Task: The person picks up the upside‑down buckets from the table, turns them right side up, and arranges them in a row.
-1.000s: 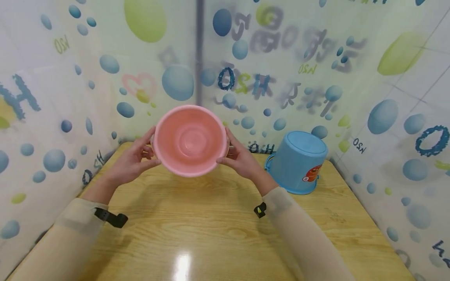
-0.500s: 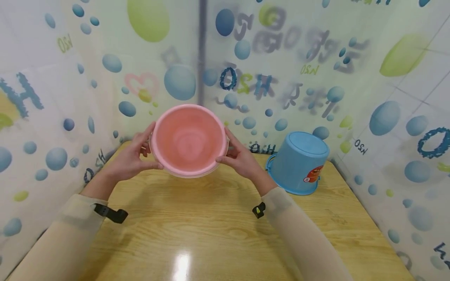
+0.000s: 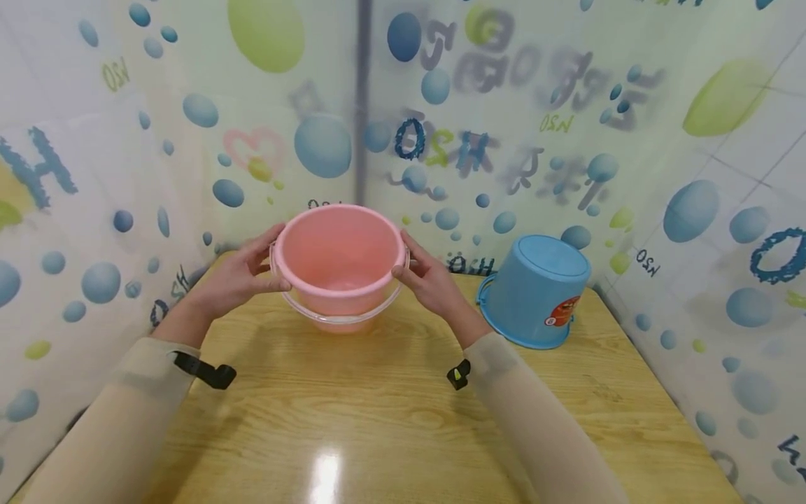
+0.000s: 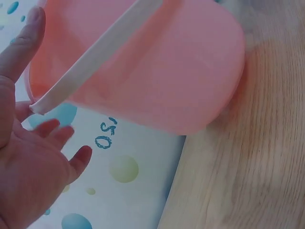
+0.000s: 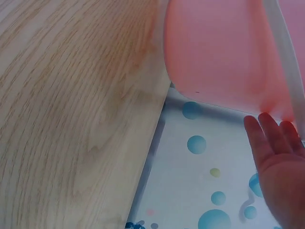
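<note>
In the head view a pink bucket (image 3: 330,302) is held up by its rim near the back of the table, mouth tilted somewhat toward me. Its pale handle (image 3: 341,320) hangs down across the front. My left hand (image 3: 234,283) grips the left side of the rim, thumb in front and fingers behind. On the opposite side my right hand (image 3: 431,280) holds the rim, thumb over the edge. The left wrist view shows the left thumb on the rim, with several fingers off the wall. Right fingertips (image 5: 267,121) touch the bucket's side. Whether its base touches the table is unclear.
A blue bucket (image 3: 535,290) stands upside down on the wooden table (image 3: 390,399) at the back right, with a red sticker on its side. Bubble-patterned sheeting (image 3: 321,147) closes in the back and both sides of the table.
The pink bucket has turned from mouth facing me to more upright, and its rim sits lower. The hanging handle and outer front wall now show. Both hands keep their hold.
</note>
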Motion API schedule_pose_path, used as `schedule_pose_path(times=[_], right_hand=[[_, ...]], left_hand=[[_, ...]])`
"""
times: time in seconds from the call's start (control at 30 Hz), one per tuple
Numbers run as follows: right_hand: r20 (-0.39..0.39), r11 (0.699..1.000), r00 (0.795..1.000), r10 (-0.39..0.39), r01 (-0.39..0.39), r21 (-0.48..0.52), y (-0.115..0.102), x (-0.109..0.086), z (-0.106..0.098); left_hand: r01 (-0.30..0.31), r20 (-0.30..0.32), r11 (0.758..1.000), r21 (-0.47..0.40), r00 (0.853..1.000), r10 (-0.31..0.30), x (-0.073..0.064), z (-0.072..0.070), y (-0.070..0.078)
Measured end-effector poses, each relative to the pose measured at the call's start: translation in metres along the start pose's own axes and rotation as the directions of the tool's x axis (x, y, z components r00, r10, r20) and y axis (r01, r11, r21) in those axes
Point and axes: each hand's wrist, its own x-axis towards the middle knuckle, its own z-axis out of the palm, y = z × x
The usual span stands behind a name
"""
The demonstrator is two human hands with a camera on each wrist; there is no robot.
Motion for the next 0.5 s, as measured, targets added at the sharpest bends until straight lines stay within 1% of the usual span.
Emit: schedule_pose_path(times=[0.07, 0.17, 0.23, 0.37, 0.5], right_hand=[[-0.008, 1.000, 1.000, 0.002, -0.001, 0.029, 0.002, 0.001, 0.000], [-0.009, 0.998, 1.000, 0.018, -0.018, 0.068, 0.003, 0.003, 0.001], [-0.010, 0.996, 0.999, 0.036, -0.035, 0.083, 0.004, 0.004, 0.003], [-0.015, 0.992, 0.997, 0.072, -0.070, 0.102, 0.004, 0.006, 0.006], [-0.015, 0.987, 0.994, 0.110, -0.108, 0.120, 0.008, 0.008, 0.011]], left_hand=[[0.027, 0.030, 0.998, -0.055, 0.999, -0.025, 0.002, -0.001, -0.001], [0.058, 0.058, 0.993, -0.103, 0.997, -0.053, 0.004, -0.001, -0.003], [0.070, 0.063, 0.991, -0.116, 0.996, -0.063, 0.005, -0.002, -0.004], [0.092, 0.074, 0.990, -0.111, 0.994, -0.084, 0.009, -0.003, -0.006], [0.134, 0.081, 0.983, -0.124, 0.989, -0.125, 0.012, -0.005, -0.014]])
